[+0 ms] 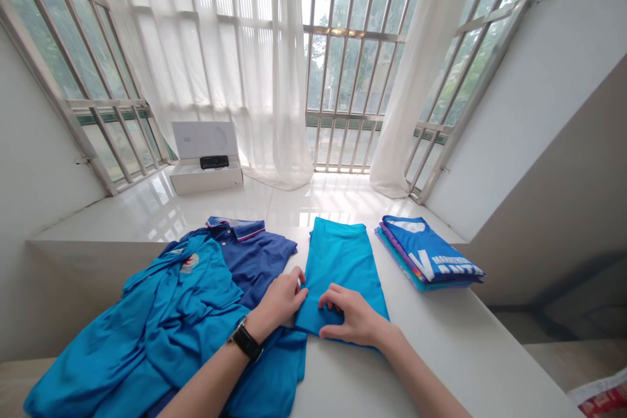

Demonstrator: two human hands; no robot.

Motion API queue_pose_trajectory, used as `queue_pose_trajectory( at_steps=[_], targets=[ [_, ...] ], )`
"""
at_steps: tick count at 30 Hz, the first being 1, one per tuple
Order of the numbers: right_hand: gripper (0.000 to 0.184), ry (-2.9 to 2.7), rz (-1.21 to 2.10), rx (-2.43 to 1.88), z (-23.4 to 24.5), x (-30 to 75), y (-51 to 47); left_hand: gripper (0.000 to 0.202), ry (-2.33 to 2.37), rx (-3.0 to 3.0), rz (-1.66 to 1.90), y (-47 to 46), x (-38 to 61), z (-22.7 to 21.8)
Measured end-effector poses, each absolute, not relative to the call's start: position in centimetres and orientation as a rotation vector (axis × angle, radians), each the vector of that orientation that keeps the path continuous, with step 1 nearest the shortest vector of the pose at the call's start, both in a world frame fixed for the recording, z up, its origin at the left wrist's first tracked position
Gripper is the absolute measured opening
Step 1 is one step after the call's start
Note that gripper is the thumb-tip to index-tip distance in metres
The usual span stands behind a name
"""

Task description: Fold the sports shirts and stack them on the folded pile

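A turquoise shirt (343, 248), folded into a flat rectangle, lies in the middle of the white surface. My left hand (280, 297) rests at its left edge, fingers curled and thumb apart from them, with a black watch (245, 339) on the wrist. Over the shirt's lower part is my right hand (353, 315), its thumb and bent fingers spread apart with nothing between them. Left of my hands, a loose, crumpled turquoise shirt (181, 313) partly covers a navy polo shirt (259, 255) with a striped collar.
A stack of folded shirts (426, 251) sits to the right, a blue one with white lettering on top. Behind, on the sill, stands an open white box (206, 179) with a black device (214, 162) at it. Sheer curtains (289, 78) hang before barred windows.
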State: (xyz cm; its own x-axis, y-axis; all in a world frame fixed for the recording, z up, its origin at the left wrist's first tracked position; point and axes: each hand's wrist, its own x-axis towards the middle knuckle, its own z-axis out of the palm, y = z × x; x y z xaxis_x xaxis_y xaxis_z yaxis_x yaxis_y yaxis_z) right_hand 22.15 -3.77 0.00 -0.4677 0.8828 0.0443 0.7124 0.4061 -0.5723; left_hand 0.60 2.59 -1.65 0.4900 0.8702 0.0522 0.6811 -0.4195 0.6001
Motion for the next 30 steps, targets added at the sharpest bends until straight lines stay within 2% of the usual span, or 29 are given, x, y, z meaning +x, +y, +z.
queue_pose_trajectory(
  at_steps=[5, 8, 11, 15, 19, 22, 30],
  targets=[
    [0.045, -2.357, 0.690, -1.403, -0.1, 22.3, -3.8, 0.021, 1.282, 2.505, 0.452, 1.7, 1.0, -0.6],
    [0.045, -2.370, 0.681, -1.401, -0.2, 22.3, -3.8, 0.026, 1.062, 2.649, 0.399, 1.3, 1.0, -0.2],
    [0.042, -2.373, 0.649, -1.403, -0.2, 22.5, -3.7, 0.022, 0.795, 2.675, 0.360, 0.8, 0.9, 0.1],
    [0.038, -2.343, 0.613, -1.439, -0.2, 22.7, -3.7, 0.005, 0.683, 2.682, 0.324, 0.5, 0.8, 0.2],
    [0.040, -2.294, 0.717, -1.389, 0.1, 23.2, -3.5, 0.023, 0.640, 2.687, 0.290, 0.7, 0.8, 0.3],
    [0.029, -2.157, 0.788, -1.375, 0.3, 24.9, -2.8, 0.029, 0.615, 2.671, 0.264, 0.8, 0.7, 0.5],
    [0.026, -1.919, 0.264, -1.889, -1.2, 30.9, -0.5, 0.019, 0.659, 2.830, 0.160, 0.4, 0.6, 1.5]
  ],
)
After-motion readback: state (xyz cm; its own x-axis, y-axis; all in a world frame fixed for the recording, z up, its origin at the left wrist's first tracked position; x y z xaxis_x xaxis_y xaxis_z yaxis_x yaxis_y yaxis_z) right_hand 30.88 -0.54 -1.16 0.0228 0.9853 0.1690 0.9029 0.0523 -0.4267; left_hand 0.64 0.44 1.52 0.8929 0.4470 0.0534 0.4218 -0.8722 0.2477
